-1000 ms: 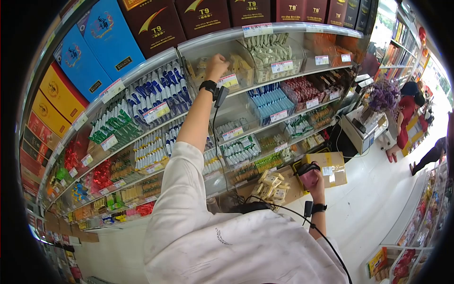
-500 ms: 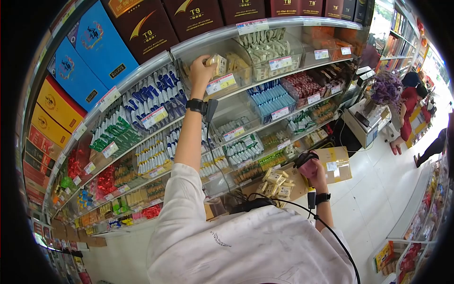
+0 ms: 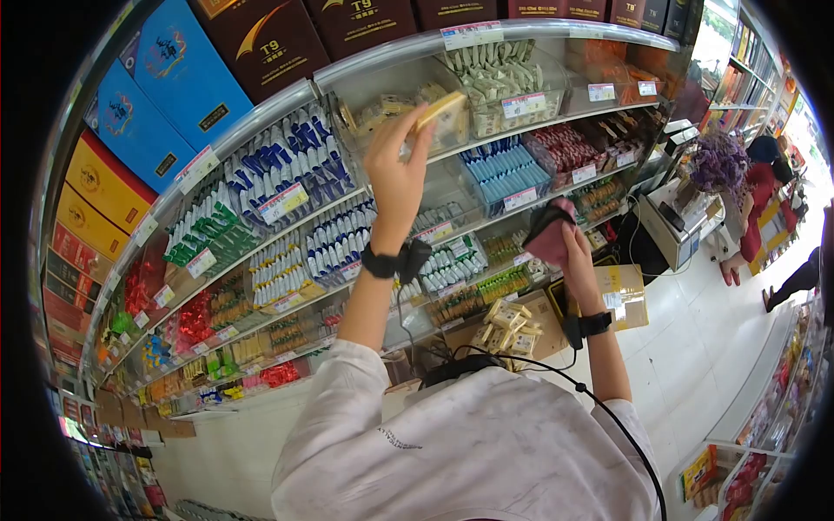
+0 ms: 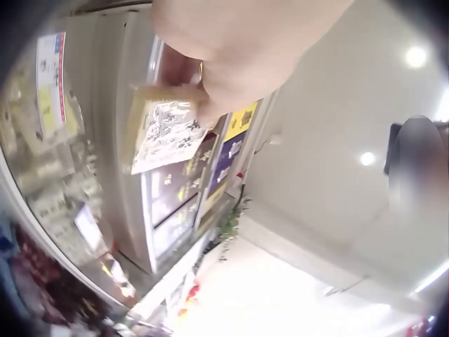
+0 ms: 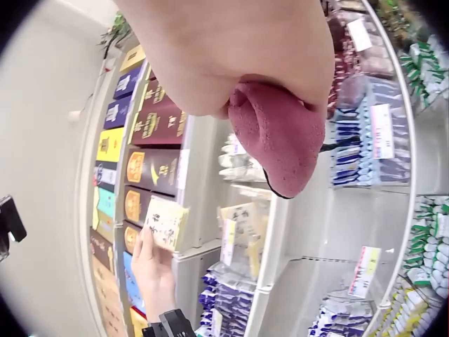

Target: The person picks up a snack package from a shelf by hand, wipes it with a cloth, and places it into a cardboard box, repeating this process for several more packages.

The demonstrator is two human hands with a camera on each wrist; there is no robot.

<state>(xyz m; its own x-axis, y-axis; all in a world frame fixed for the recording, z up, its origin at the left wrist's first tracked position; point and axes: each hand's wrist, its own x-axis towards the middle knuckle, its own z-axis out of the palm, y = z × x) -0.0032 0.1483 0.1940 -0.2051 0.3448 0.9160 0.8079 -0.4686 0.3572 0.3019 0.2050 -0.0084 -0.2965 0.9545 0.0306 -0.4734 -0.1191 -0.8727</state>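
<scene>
My left hand (image 3: 395, 178) pinches a flat cream-yellow packet (image 3: 443, 110) between thumb and fingers, in front of the upper shelf's clear bin (image 3: 347, 139). Printing on the packet (image 4: 168, 133) faces the left wrist camera, and fingers cover one edge of it. More packets like it lie in that bin. In my right hand (image 3: 580, 260), a dusky-pink cloth (image 3: 549, 234) with a dark edge is bunched and hangs from the grip, before the lower shelves. The right wrist view shows the cloth (image 5: 277, 137) coming out below the fingers.
A heap of cream packets (image 3: 508, 330) lies on cardboard below the shelves, with a carton (image 3: 621, 295) to its right. Bins of blue-and-white sachets (image 3: 287, 174) flank the left arm. Cables run from both wrists. Other people stand at far right.
My left hand, first reaching into the upper bin, has come out and back toward me with a packet. My right hand has raised the cloth up from beside the carton.
</scene>
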